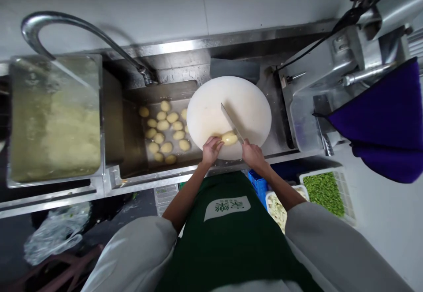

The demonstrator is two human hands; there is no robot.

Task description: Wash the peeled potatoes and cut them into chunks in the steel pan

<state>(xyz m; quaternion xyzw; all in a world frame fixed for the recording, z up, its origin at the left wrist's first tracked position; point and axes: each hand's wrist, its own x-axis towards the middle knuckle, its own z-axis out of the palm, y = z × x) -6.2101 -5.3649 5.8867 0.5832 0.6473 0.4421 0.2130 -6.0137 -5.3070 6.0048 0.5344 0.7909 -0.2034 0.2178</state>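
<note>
A peeled pale-yellow potato [229,138] lies on a round white cutting board [205,106] near the board's front edge. The fingers of my left hand [211,149] grip the potato's left end. In my right hand [253,153] is the handle of a kitchen knife [231,121], its blade slanting up and left across the board. The blade's lower part is close against the right end of the potato; whether it has cut in, I cannot tell. My fingers hide part of the potato and most of the knife handle.
Several peeled potatoes [163,125] lie in the sink [134,151] to the left. A curved faucet [92,27] runs water into a large tub [102,120]. At right stand a metal machine [330,62] and another knife [325,140]. Below are a basket of chopped greens [324,192] and a blue crate [257,186].
</note>
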